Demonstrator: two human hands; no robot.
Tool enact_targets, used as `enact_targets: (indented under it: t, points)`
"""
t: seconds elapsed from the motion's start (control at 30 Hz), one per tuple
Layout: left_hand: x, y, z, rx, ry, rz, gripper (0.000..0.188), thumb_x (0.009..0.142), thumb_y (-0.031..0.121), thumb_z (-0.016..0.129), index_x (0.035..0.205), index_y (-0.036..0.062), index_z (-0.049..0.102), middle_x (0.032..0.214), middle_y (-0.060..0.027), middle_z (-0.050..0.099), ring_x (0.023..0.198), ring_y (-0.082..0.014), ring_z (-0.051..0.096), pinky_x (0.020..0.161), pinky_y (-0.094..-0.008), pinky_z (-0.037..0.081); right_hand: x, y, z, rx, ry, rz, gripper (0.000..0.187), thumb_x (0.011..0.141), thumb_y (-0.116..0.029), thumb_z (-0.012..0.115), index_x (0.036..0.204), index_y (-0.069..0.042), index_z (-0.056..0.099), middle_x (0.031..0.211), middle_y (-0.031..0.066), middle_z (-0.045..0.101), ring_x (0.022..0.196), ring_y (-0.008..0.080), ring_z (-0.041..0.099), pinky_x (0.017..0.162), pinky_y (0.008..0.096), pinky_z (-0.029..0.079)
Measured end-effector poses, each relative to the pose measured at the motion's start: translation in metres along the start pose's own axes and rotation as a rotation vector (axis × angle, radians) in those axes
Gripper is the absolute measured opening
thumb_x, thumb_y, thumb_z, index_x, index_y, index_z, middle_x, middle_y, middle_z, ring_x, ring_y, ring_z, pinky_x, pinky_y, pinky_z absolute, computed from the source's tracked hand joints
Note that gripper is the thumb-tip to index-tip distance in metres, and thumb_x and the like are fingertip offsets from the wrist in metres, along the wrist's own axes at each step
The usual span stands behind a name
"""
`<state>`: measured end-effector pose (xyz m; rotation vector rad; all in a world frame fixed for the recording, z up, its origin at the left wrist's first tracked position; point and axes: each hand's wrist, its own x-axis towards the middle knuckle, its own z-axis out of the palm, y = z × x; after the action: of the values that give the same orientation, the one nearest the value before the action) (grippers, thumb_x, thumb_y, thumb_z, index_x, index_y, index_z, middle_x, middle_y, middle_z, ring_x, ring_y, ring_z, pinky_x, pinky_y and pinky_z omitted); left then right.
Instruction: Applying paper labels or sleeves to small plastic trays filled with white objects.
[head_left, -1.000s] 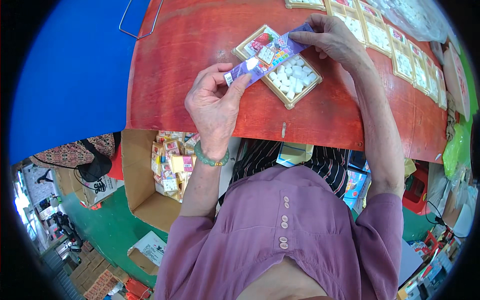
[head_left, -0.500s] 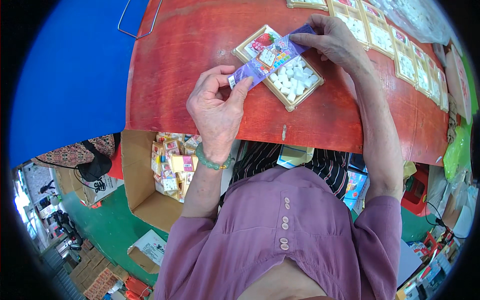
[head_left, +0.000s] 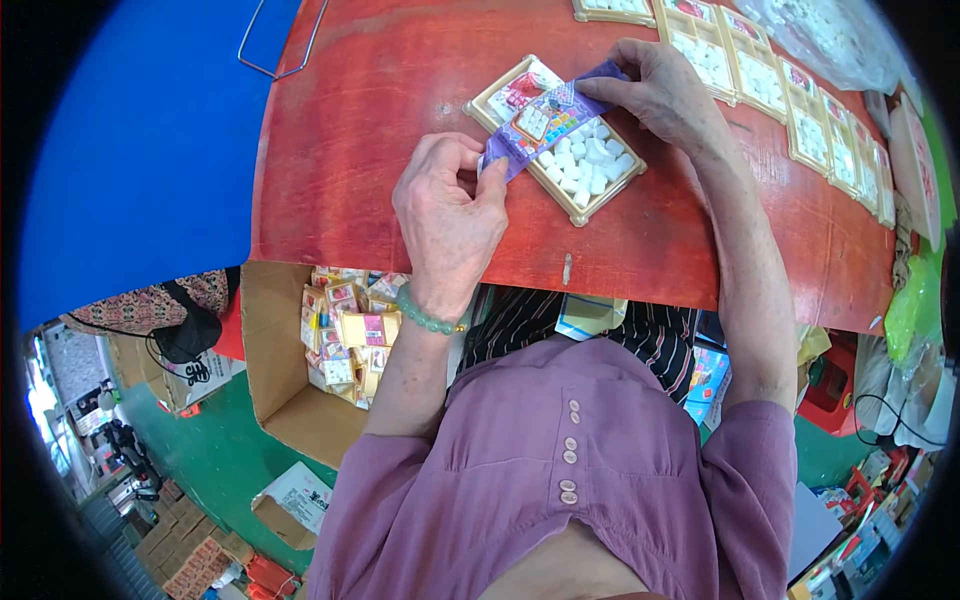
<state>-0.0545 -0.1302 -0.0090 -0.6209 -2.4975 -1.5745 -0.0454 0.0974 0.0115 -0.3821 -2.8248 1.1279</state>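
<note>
A purple printed paper strip (head_left: 548, 122) is stretched between both hands. My left hand (head_left: 450, 215) pinches its near end; my right hand (head_left: 665, 92) holds the far end. The strip lies low across a small yellow-rimmed tray (head_left: 578, 207) filled with several small white pieces (head_left: 588, 165) and a picture card at its far corner. The tray rests on a red table (head_left: 380, 140). A green bead bracelet is on my left wrist.
A row of similar filled trays (head_left: 770, 85) lines the table's far right. A wire handle (head_left: 275, 40) lies at the far left. An open cardboard box (head_left: 300, 400) of yellow packets stands on the floor by my left knee. A clear bag (head_left: 830, 35) sits far right.
Both hands have lowered the purple strip toward the tray, and it now lies flatter across the white pieces. My left hand shifted slightly toward the tray.
</note>
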Motion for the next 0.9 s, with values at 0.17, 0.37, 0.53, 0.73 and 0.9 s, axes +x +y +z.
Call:
enact_targets:
  t: [0.17,0.37,0.53,0.73,0.9]
  points:
    - [0.003,-0.001,0.000,0.062,-0.038,0.012,0.014,0.071,-0.005,0.068,0.072,-0.0012,0.054,0.077,-0.0112,0.057,0.062,-0.0236,0.060,0.055,-0.0335,0.047,-0.002,-0.001,0.005,-0.044,0.036,-0.035,0.031,0.079,-0.031,0.073,0.084,-0.001,0.067,0.067,0.0059,0.061,0.061,0.0133,0.055,0.056,0.0300,0.043]
    - [0.008,0.001,-0.003,0.132,-0.083,0.032,0.013,0.070,-0.001,0.068,0.070,-0.0006,0.055,0.074,-0.0126,0.056,0.064,-0.0294,0.057,0.060,-0.0390,0.045,-0.002,0.004,0.013,-0.146,0.112,-0.095,0.031,0.078,-0.030,0.071,0.084,0.000,0.067,0.066,0.0097,0.062,0.060,0.0184,0.058,0.057,0.0335,0.045]
    - [0.008,-0.002,-0.002,0.199,-0.063,0.044,0.022,0.073,0.013,0.072,0.067,0.0002,0.056,0.072,-0.0134,0.056,0.066,-0.0311,0.058,0.060,-0.0414,0.044,-0.002,0.006,0.016,-0.158,0.131,-0.099,0.030,0.079,-0.029,0.070,0.088,0.000,0.068,0.071,0.0135,0.066,0.064,0.0231,0.063,0.061,0.0350,0.048]
    - [0.016,0.014,0.001,0.445,-0.064,0.019,0.041,0.074,0.037,0.075,0.065,0.0004,0.058,0.073,-0.0152,0.059,0.070,-0.0332,0.061,0.062,-0.0438,0.046,-0.003,0.005,0.015,-0.153,0.131,-0.102,0.031,0.078,-0.028,0.070,0.090,0.001,0.068,0.079,0.0169,0.068,0.073,0.0259,0.067,0.067,0.0360,0.051]
    - [0.017,0.016,0.003,0.472,-0.068,0.001,0.038,0.071,0.036,0.077,0.070,0.0007,0.062,0.075,-0.0148,0.060,0.072,-0.0332,0.062,0.064,-0.0439,0.048,-0.008,-0.003,0.013,-0.176,0.189,-0.094,0.031,0.078,-0.029,0.070,0.090,0.000,0.068,0.078,0.0173,0.068,0.072,0.0272,0.067,0.068,0.0364,0.051]
